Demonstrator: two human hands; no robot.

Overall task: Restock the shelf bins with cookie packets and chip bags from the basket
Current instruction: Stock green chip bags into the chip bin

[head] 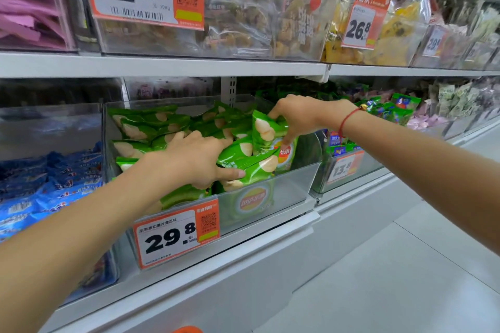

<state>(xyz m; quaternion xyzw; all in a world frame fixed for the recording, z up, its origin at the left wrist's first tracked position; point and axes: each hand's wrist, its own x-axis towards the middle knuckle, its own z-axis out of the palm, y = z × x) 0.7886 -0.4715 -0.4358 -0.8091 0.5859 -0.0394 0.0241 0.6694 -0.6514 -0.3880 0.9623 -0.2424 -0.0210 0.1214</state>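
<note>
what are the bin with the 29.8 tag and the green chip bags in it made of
Bin: looks like clear rigid plastic, glossy; the green chip bags show straight through its front wall, and its edges stay straight. Green chip bags: thin, shiny, printed plastic film, probably foil-lined; they crinkle and catch highlights where the right hand pinches one.

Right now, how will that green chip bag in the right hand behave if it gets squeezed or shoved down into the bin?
The green chip bag looks puffy, so probably light and springy. Its film creases where the right hand pinches it, so likely floppy and perhaps slick. Chips inside probably crack if shoved hard into the clear bin.
</note>
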